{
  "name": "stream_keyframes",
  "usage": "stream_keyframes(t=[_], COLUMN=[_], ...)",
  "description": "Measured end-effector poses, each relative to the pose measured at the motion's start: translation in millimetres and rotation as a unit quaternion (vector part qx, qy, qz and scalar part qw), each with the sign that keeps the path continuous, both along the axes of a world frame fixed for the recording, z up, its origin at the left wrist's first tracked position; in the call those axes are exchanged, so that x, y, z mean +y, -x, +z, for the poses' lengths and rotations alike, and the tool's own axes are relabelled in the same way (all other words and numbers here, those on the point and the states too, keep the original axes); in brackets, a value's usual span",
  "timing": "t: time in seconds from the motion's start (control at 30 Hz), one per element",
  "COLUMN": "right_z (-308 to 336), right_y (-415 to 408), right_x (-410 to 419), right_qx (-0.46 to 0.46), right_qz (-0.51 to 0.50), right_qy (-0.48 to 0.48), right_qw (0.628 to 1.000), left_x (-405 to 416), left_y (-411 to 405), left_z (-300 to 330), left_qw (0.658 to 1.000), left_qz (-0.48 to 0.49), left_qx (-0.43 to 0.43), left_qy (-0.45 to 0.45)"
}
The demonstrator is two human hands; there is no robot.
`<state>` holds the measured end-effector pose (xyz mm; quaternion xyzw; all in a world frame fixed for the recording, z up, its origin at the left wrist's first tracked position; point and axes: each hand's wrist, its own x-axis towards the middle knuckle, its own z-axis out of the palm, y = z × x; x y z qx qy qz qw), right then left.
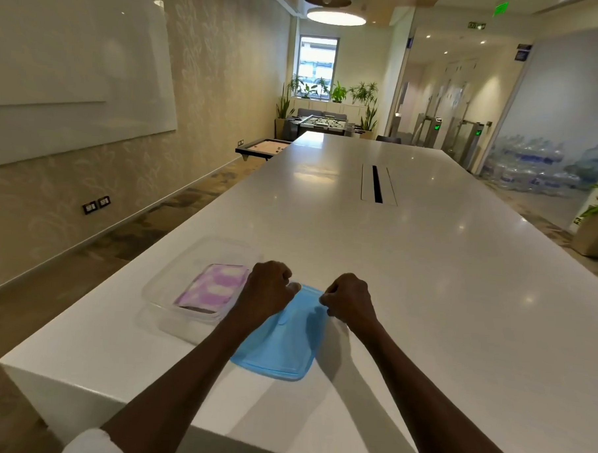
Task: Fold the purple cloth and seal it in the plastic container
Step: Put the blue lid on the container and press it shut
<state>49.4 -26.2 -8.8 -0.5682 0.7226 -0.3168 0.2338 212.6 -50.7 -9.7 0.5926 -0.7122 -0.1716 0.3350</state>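
Observation:
The purple-and-white cloth [214, 286] lies folded flat inside the clear plastic container [170, 318], which stands near the table's near left edge with no lid on it. To its right the blue lid [278, 345] is tilted, its far edge lifted off the table. My left hand [267, 290] pinches the lid's far left corner. My right hand [349, 300] pinches its far right corner. Both hands are closed on the lid's rim, and the fingertips are hidden under the knuckles.
The long white table [409, 265] stretches ahead, with a cable slot [377, 184] down its middle. Its left edge runs close beside the container. Floor and wall lie to the left, a planter [595, 236] to the right.

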Motion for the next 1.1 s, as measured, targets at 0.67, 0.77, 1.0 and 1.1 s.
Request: stream_keyframes(t=[0.67,0.77,1.0,1.1], right_z=[-35,-22,7,19], right_y=[6,15,36,40], right_x=[17,18,15,18], right_qx=[-0.162,-0.186,-0.125,-0.084], right_qz=[-0.025,-0.043,-0.096,-0.107], right_qy=[-0.081,-0.045,0.046,0.097], right_qw=[0.983,0.981,0.986,0.986], left_x=[25,23,9,-6], left_y=[10,10,15,11], left_z=[-30,-25,4,14], left_qw=[0.999,0.999,0.991,0.978], left_qz=[0.018,0.032,0.062,0.05], left_qx=[-0.037,0.005,0.113,0.191], left_qy=[-0.025,-0.017,-0.022,-0.073])
